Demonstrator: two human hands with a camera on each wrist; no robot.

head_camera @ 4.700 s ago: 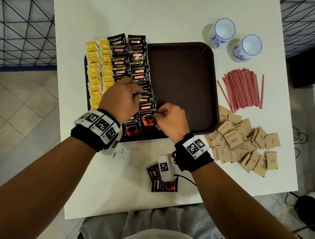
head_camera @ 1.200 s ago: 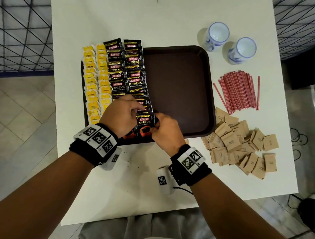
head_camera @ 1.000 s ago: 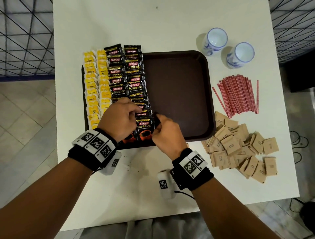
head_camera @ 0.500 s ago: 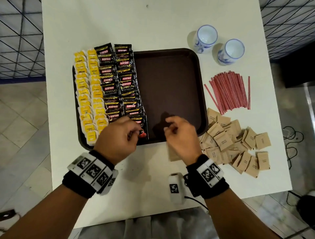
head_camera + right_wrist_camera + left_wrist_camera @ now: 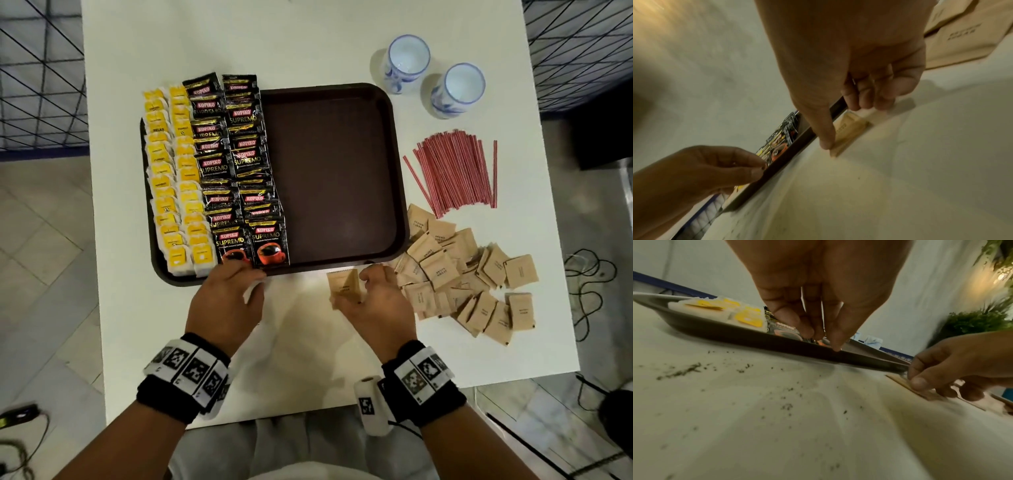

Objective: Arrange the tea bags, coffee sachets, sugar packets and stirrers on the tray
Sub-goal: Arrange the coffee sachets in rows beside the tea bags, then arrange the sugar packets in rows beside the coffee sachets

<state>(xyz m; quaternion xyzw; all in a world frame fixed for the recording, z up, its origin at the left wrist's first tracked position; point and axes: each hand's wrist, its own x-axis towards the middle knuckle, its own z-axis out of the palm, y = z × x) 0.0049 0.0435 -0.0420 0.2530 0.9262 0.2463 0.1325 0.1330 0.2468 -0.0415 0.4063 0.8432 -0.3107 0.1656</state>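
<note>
two brown paper sugar packets (image 5: 344,286) sit on the white table (image 5: 308,359) just in front of the tray's (image 5: 399,205) near rim, small flat squares with dark print, one overlapping the other. right hand (image 5: 375,301) pinches them, thumb on the near edge, fingers (image 5: 865,100) curled on the far side. packets lie flat; too square to call a long axis; top corner points toward the tray. left hand (image 5: 224,303) hovers at the tray's near rim, fingers loosely curled, holding nothing. on the tray's left half: two columns of yellow tea bags (image 5: 174,185), two columns of black coffee sachets (image 5: 239,171), columns running away from the person. loose sugar pile (image 5: 469,284) and red stirrers (image 5: 455,168) lie right of the tray. half a second ago the right hand was empty over the tray's near edge; it has since dropped back to the table and onto the packets.
</note>
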